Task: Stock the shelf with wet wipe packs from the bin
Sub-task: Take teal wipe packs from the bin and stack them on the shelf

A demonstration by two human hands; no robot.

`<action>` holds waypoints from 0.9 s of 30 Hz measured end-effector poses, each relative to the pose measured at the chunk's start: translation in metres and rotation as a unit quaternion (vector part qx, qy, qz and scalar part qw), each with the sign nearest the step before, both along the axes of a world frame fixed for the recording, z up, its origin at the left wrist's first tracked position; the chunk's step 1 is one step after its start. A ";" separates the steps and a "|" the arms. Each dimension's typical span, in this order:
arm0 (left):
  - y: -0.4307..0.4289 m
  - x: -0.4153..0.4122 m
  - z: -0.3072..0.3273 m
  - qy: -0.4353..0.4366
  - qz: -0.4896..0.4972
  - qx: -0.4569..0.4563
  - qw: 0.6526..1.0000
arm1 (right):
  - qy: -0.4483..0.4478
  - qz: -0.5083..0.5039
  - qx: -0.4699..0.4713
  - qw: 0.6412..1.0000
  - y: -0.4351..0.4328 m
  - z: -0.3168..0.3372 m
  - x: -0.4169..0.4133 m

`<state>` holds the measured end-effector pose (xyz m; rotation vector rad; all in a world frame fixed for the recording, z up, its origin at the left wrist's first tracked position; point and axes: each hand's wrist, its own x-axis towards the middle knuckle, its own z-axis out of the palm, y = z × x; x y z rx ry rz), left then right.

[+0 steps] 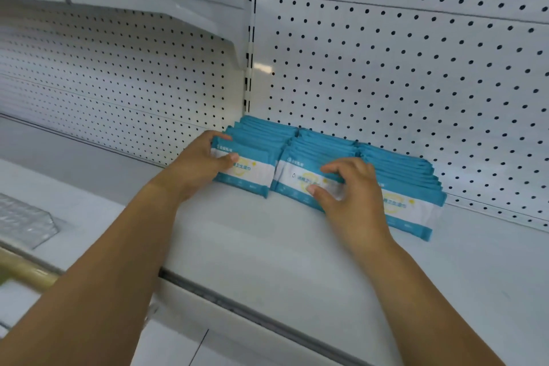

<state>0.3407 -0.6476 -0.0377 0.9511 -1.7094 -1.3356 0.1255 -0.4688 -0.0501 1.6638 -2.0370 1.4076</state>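
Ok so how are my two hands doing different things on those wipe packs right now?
The left hand wraps the left row from its outer end, fingers over the top, thumb on the front pack; the right hand meets the middle row from the front, curved fingertips and thumb on its face. The left hand sits nearer the pegboard than the right hand. Both touch packs standing on the shelf.

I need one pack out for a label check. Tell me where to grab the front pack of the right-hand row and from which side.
Probably its top right corner, from above and the right. The front pack stands on edge, leaning on those behind; its top edge and right end are free, while the right hand covers its left end.
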 end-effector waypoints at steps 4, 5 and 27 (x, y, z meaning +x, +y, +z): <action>-0.002 -0.006 -0.014 0.040 -0.014 0.018 0.999 | 0.105 -0.044 0.036 0.993 -0.008 -0.008 -0.004; -0.003 -0.008 -0.016 0.030 -0.006 0.007 1.000 | 0.127 -0.056 0.052 0.989 -0.010 -0.008 -0.005; -0.014 -0.031 -0.030 -0.061 0.042 -0.140 0.987 | 0.154 -0.074 0.082 0.982 -0.003 -0.014 -0.010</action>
